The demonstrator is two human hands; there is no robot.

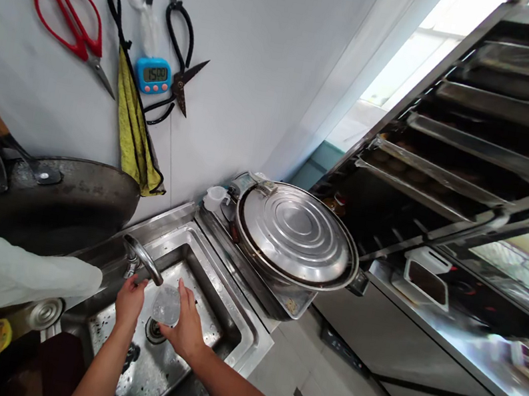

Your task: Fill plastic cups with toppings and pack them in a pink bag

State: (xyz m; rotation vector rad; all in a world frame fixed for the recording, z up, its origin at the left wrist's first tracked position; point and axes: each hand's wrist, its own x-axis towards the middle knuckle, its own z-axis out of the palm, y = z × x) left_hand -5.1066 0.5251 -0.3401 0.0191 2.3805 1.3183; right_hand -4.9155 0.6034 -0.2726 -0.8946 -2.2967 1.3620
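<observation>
Both my hands are over a steel sink (225, 310). My right hand (186, 328) is wrapped round a small clear cup (166, 305), which it holds under the spout of the tap (143, 259). My left hand (129, 300) is just left of the cup, below the tap, with its fingers curled upward toward the spout; whether it touches the tap or the cup I cannot make out. The sink's drain (153, 331) lies right beneath the cup.
A big steel pot with a lid (295, 233) stands right of the sink, with a small white cup (215, 198) behind it. A black wok (49, 196) sits at the left. Scissors (72, 27), a timer (153, 75) and a yellow cloth (134, 129) hang on the wall. A tray rack (484, 126) stands at the right.
</observation>
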